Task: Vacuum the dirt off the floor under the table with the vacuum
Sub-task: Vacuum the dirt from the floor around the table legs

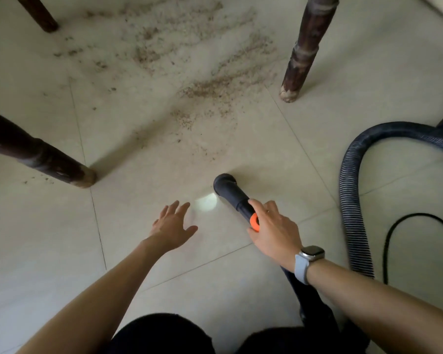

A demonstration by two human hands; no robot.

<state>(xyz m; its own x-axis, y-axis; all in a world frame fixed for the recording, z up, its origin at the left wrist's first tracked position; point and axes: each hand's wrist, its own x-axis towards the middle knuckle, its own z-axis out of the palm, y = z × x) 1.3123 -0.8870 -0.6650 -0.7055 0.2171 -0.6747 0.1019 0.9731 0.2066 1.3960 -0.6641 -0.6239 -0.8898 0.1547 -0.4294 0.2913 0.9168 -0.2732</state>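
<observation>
Brown dirt (pixel 205 90) lies scattered over the pale tiled floor between the dark table legs, thickest toward the upper middle. My right hand (pixel 274 228) grips the black vacuum nozzle (pixel 228 190) just behind its orange ring, with the round mouth on the floor below the dirt. The ribbed hose (pixel 351 200) loops away to the right. My left hand (pixel 172 223) hovers over the floor left of the nozzle, fingers spread, holding nothing.
Three dark wooden table legs stand around the dirt: near left (pixel 36 154), far left (pixel 40 14), right (pixel 302 49). A thin black cord (pixel 391 241) curves on the floor at the right. A bright light spot (pixel 206 201) sits beside the nozzle. My dark-clothed knees fill the bottom.
</observation>
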